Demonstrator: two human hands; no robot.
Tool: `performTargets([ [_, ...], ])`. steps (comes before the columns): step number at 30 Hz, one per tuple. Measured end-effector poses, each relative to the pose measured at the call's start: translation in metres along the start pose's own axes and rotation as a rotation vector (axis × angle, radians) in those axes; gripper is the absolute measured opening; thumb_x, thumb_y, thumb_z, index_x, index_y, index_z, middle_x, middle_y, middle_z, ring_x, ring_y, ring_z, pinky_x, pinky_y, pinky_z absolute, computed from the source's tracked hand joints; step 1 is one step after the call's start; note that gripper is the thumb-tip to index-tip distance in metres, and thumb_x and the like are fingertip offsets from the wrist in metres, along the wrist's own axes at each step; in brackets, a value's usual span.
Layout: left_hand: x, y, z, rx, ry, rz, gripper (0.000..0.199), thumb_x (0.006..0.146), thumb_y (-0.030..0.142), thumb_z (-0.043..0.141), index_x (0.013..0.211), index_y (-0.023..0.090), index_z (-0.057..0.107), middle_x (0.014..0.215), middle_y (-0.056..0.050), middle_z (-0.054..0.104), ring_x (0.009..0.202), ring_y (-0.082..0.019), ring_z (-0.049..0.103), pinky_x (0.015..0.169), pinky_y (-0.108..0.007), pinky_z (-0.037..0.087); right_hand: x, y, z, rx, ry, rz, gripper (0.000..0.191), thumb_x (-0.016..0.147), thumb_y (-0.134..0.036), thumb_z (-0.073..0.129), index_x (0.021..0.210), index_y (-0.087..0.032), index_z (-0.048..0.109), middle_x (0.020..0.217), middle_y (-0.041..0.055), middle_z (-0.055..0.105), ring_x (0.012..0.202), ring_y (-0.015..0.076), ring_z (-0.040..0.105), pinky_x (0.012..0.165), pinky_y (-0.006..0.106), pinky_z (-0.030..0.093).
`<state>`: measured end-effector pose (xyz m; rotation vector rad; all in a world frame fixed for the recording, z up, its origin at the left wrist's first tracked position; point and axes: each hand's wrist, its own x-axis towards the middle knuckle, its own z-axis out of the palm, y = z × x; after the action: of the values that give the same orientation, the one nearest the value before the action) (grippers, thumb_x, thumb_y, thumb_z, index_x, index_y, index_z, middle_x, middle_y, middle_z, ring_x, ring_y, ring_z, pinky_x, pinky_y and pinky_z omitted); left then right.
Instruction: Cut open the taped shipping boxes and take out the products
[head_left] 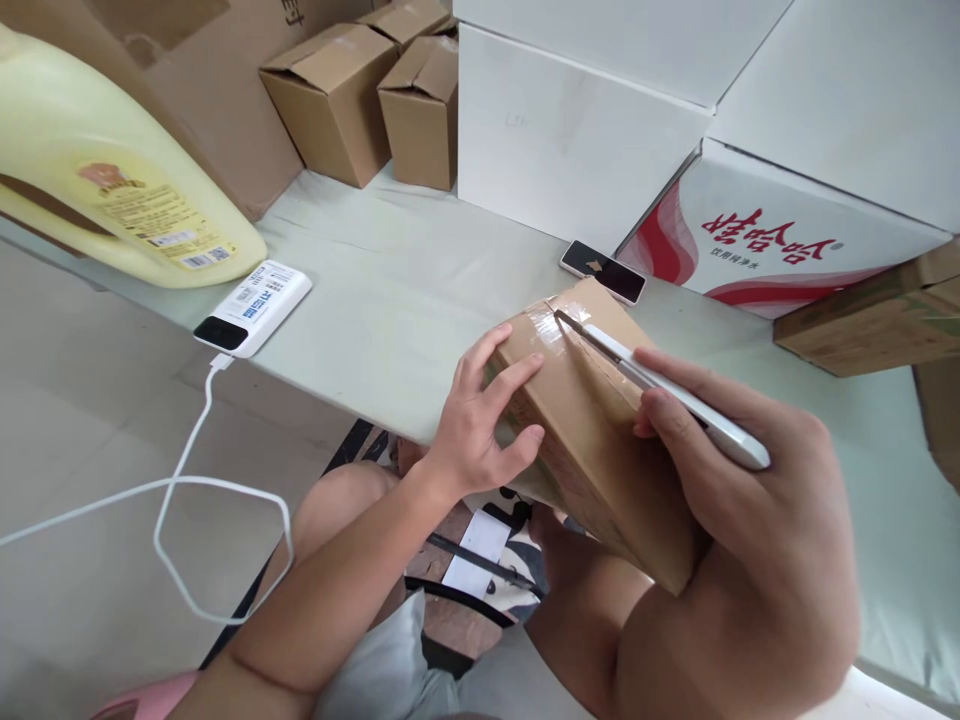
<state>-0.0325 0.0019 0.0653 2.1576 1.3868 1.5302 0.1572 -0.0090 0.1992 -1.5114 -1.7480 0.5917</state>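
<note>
Firmly, a utility knife [667,392] is gripped in the right hand [757,500], its blade tip at the tape [550,328] on a tilted cardboard box [619,440]. The box is steadied by the left hand [484,425], fingers spread, at the near edge of the counter [360,290]. Open room is left towards the power bank [255,308]; beyond, space is bounded by a phone [604,270] and white cartons [577,130].

1 knife [667,392], 1 bottle [97,170]
</note>
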Motion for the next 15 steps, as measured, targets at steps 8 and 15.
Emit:
performTargets([
  [8, 0.001, 0.002, 0.005, 0.232, 0.073, -0.047, 0.055, 0.100, 0.062, 0.039, 0.140, 0.029, 0.058, 0.155, -0.014, 0.050, 0.133, -0.033, 0.056, 0.105, -0.048, 0.044, 0.004, 0.003, -0.010, -0.040, -0.114, 0.033, 0.035, 0.095, -0.045, 0.062, 0.118, -0.026, 0.080, 0.056, -0.0032, 0.058, 0.047, 0.0125, 0.053, 0.045, 0.023, 0.044],
  [15, 0.001, 0.003, 0.009, 0.282, 0.099, -0.071, 0.066, 0.098, 0.073, 0.035, 0.138, 0.028, 0.061, 0.154, -0.015, 0.053, 0.130, -0.033, 0.058, 0.105, -0.050, 0.043, 0.002, 0.004, -0.011, 0.001, -0.094, 0.047, 0.035, 0.094, -0.047, 0.063, 0.114, -0.026, 0.081, 0.052, -0.0033, 0.054, 0.049, 0.0139, 0.053, 0.057, 0.028, 0.051],
])
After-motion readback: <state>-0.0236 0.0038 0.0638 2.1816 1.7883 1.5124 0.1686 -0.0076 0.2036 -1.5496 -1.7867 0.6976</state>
